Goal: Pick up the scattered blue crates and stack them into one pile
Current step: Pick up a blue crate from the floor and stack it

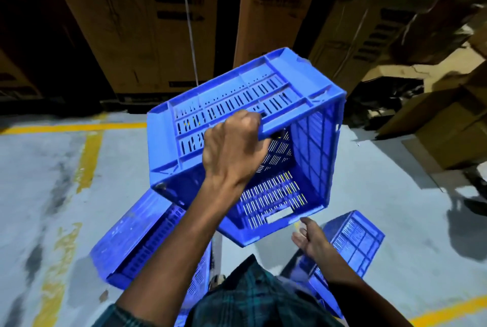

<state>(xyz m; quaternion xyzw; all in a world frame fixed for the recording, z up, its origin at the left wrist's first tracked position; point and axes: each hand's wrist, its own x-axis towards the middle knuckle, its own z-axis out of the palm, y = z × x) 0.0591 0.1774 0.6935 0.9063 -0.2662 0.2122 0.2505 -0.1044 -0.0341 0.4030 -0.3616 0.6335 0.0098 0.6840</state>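
Observation:
A blue slotted crate [263, 95] hangs tilted in the air at the frame's centre, its open side facing me. My left hand [232, 147] is shut on its near rim and carries it. My right hand [309, 238] is open, palm up, just below the crate's lower corner and not touching it. A second blue crate [137, 242] lies tipped on the floor at the lower left. A third blue crate [353, 245] lies on the floor at the lower right, partly hidden by my right arm.
Tall cardboard boxes [126, 23] stand along the back wall. More cardboard boxes [448, 121] are piled loosely at the right. The grey floor [39, 168] carries yellow painted lines [87, 158]. A thin white cord [189, 21] hangs down in front of the boxes.

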